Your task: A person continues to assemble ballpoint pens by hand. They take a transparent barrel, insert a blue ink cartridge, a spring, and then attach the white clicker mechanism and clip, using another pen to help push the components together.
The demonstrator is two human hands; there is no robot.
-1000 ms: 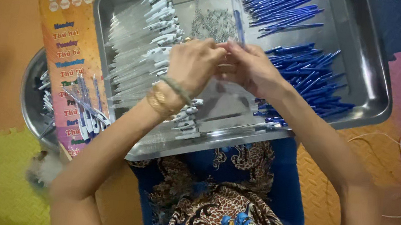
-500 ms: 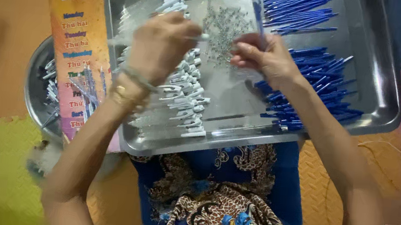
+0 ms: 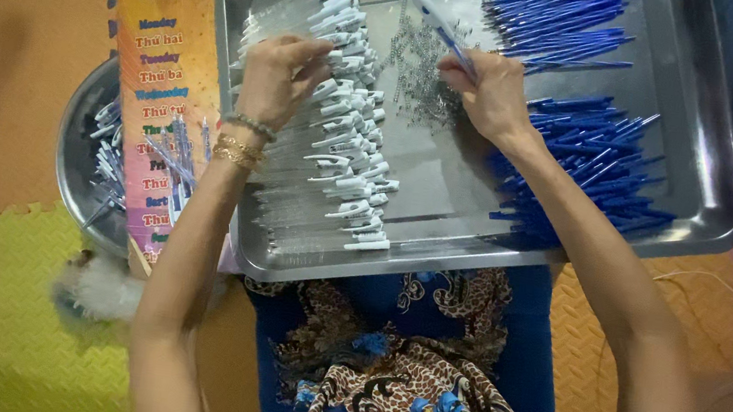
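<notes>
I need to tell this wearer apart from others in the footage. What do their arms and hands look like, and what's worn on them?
Both arms are bare, with no sleeves or gloves in view. The left hand has bracelets at its wrist: a beaded band above gold-coloured bangles. The right hand and its wrist show no bracelet or watch. I can't make out any rings.

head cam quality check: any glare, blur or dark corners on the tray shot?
Head view: soft glare on the bare steel tray; springs pile too fine to resolve singly; left hand and right hand fairly sharp; corners darken, notably top left; lower foreground fabric slightly soft; no strong shadows.
</notes>
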